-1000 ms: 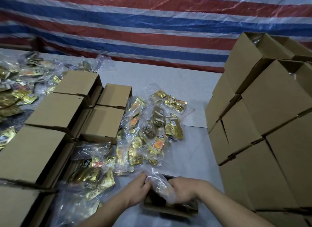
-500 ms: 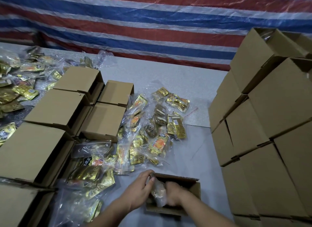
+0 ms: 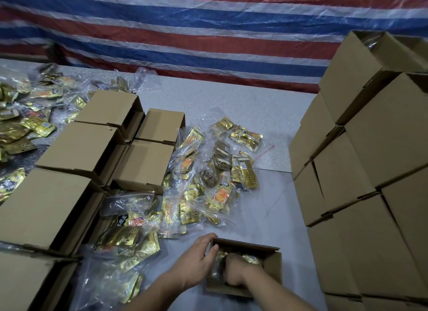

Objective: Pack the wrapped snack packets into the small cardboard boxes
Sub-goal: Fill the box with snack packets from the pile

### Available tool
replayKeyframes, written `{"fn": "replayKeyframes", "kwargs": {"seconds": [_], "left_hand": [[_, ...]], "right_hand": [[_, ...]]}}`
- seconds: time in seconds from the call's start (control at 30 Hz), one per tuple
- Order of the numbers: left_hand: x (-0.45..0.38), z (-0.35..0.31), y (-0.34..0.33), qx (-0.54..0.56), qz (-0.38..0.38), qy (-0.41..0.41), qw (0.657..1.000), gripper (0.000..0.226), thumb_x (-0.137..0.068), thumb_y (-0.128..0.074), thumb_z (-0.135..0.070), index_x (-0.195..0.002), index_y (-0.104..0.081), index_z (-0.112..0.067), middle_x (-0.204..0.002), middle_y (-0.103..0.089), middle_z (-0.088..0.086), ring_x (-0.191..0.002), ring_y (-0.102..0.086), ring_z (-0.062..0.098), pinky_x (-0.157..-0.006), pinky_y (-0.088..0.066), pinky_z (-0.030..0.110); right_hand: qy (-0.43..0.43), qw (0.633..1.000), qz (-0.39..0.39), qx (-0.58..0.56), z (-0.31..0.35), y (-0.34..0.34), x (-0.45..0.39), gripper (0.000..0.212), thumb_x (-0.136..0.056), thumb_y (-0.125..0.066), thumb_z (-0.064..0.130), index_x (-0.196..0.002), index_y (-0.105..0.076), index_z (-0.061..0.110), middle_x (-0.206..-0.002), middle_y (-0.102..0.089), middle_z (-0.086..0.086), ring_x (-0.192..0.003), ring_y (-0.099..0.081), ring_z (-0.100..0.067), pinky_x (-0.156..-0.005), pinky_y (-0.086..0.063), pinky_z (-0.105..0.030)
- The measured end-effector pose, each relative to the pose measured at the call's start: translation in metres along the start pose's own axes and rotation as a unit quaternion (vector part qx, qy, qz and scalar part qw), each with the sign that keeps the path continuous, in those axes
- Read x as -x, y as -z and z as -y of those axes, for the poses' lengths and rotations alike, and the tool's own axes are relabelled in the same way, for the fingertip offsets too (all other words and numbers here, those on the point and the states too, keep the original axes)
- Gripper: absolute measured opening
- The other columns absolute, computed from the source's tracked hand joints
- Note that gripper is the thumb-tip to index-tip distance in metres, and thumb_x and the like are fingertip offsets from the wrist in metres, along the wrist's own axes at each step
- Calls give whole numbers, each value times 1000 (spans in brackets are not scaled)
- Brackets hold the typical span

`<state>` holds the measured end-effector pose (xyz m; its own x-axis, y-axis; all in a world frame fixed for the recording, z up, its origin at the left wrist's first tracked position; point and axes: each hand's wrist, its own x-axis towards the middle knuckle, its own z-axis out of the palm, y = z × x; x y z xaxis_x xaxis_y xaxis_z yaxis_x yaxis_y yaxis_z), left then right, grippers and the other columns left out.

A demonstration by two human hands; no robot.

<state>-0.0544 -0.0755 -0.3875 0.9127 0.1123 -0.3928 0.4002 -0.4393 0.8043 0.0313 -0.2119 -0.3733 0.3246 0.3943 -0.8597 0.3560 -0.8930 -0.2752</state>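
Snack packets (image 3: 203,171) strewn on grey table (image 3: 243,107), striped tarp (image 3: 208,33) behind

An open box (image 3: 266,266) sits on the worktop (image 3: 243,107) at the near edge. The right hand (image 3: 234,273) is inside it, on a bag of snacks (image 3: 240,258). The left hand (image 3: 199,262) holds the box's left wall. Behind the box lies a pile of snack bags (image 3: 208,176). Left of the pile stand rows of boxes (image 3: 92,144). On the right is a tall stack of boxes (image 3: 370,171). More snacks (image 3: 25,125) lie far left.
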Motion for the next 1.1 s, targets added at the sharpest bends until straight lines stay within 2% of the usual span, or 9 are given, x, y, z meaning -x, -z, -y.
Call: {"fn": "replayKeyframes", "kwargs": {"seconds": [0.1, 0.23, 0.33, 0.43, 0.57, 0.73, 0.87, 0.97, 1.1], "left_hand": [[0, -1, 1, 0, 0, 10, 1000, 34, -102, -39, -48, -134, -43, -38, -132, -47, -16, -120, -44, -5, -101, -32, 15], [0, -4, 3, -1, -2, 11, 1000, 15, -102, -40, -46, -112, -40, -56, -120, -44, -31, -110, -39, -25, -88, -27, -3], [-1, -4, 2, -3, -10, 7, 1000, 29, -103, -41, -42, -131, -46, -38, -132, -47, -16, -125, -43, -4, -106, -31, 14], [-1, -4, 2, -16, -9, 0, 1000, 41, -104, -40, -41, -139, -46, -23, -137, -49, -7, -131, -44, 7, -113, -31, 26], [1, -10, 3, -20, -9, 8, 1000, 36, -103, -41, -43, -137, -44, -32, -130, -46, -18, -123, -44, -2, -101, -31, 14], [2, -16, 8, -12, -4, 18, 1000, 31, -102, -42, -44, -133, -43, -39, -130, -46, -19, -126, -45, 1, -104, -32, 14], [3, -27, 21, -22, -2, 33, 999, 55, -100, -37, -57, -149, -34, -33, -136, -37, -21, -122, -45, 0, -102, -34, 18], [-10, -46, 41, -40, -74, 5, 996, 55, -99, -38, -56, -148, -37, -30, -141, -45, -15, -112, -51, -1, -94, -40, 21], [-55, -76, 84, -142, -173, -76, 972, 38, -102, -43, -35, -137, -52, -22, -132, -57, -6, -115, -54, 9, -96, -42, 23]], "right_hand": [[-6, 999, 15, -40, 4, 6, 4, 35, -96, -44, 20, -125, -61, 8, -127, -63, -14, -115, -59, -28, -82, -42, -27], [-9, 998, -36, -50, -12, 16, 12, 34, -90, -43, 29, -105, -69, 13, -111, -70, -10, -102, -66, -25, -83, -51, -28], [14, 997, -34, -64, -18, 15, 15, 32, -89, -42, 29, -94, -71, 16, -105, -74, -9, -95, -69, -23, -78, -52, -24], [27, 998, -16, -54, -10, 7, 15, 42, -95, -37, 33, -124, -64, 19, -132, -62, -5, -117, -58, -18, -92, -41, -21], [33, 998, -2, -59, -6, 0, 7, 47, -103, -32, 30, -144, -49, 15, -148, -49, -5, -133, -46, -16, -106, -31, -26], [52, 996, -12, -68, 0, 18, 25, 44, -101, -31, 30, -135, -55, 17, -140, -56, -6, -127, -52, -19, -101, -36, -27], [83, 990, -29, -114, -4, 51, 59, 32, -98, -41, 43, -83, -64, 26, -89, -68, 8, -87, -68, -11, -74, -49, -24], [115, 957, -63, -257, -3, 83, 81, 27, -104, -42, 32, -91, -64, 22, -83, -68, 4, -67, -67, -10, -60, -47, -22], [117, 918, -200, -323, -7, 114, 83, 24, -105, -43, 23, -100, -66, 16, -93, -68, 0, -73, -65, -6, -64, -47, -14]]}}
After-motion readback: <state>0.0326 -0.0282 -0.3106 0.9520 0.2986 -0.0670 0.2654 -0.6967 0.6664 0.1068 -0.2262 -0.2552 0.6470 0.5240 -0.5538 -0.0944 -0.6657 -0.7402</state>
